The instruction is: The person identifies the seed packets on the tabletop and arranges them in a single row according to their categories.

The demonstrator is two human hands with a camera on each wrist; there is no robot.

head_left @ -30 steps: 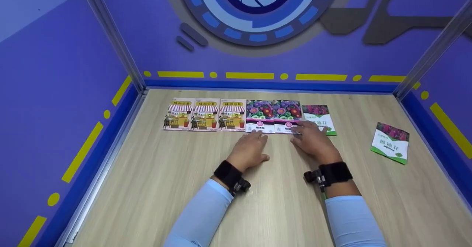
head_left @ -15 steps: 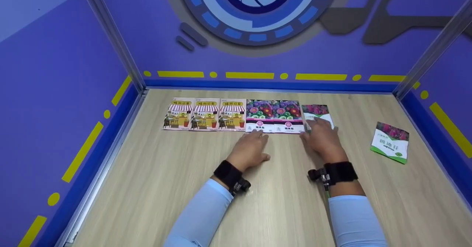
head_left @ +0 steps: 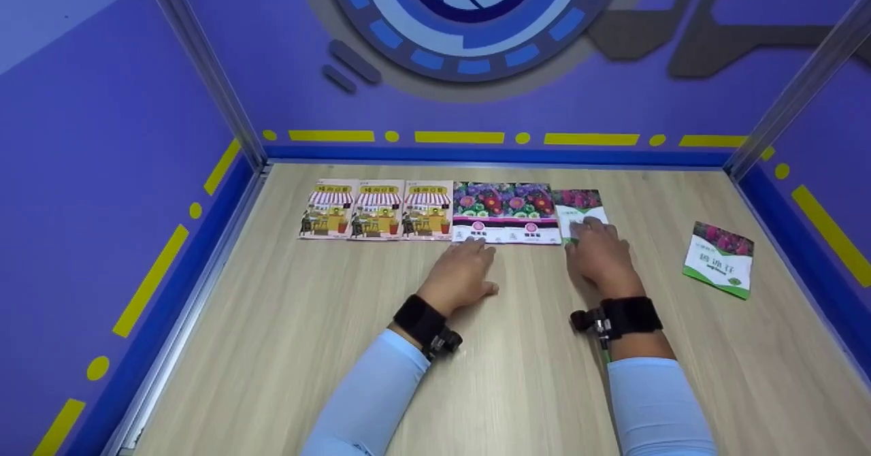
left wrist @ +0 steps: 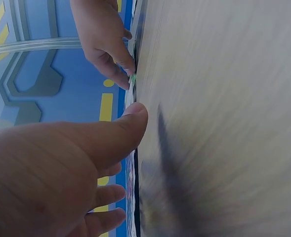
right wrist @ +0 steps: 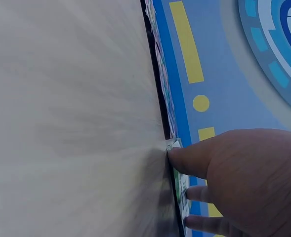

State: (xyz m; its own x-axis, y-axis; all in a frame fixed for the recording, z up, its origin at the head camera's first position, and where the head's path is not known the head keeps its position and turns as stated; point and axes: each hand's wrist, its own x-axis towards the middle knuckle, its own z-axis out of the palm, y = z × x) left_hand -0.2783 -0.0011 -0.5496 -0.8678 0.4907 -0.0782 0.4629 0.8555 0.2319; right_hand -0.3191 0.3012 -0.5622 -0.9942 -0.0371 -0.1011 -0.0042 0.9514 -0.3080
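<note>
Seed packets lie side by side along the back of the table. Pink-edged packets with a striped awning (head_left: 427, 211) form the left part, and two purple-flower packets (head_left: 529, 212) follow. At the row's right end is a green-and-white packet (head_left: 578, 205), its lower part hidden by my right hand (head_left: 602, 255). That hand's fingers press on the packet, and in the right wrist view its thumb (right wrist: 187, 160) touches the near edge. My left hand (head_left: 459, 275) rests with fingertips at the bottom edge of the left purple-flower packet, thumb apart, holding nothing.
A second green-and-white packet (head_left: 718, 260) lies tilted, apart at the right side of the wooden table (head_left: 503, 388). Purple-blue panels (head_left: 435, 116) stand behind the table and at both sides, joined by metal posts (head_left: 204, 68).
My right hand has moved from the right purple-flower packet onto the green-and-white one. That packet has slid slightly left, against its neighbour. My left hand has stayed in place.
</note>
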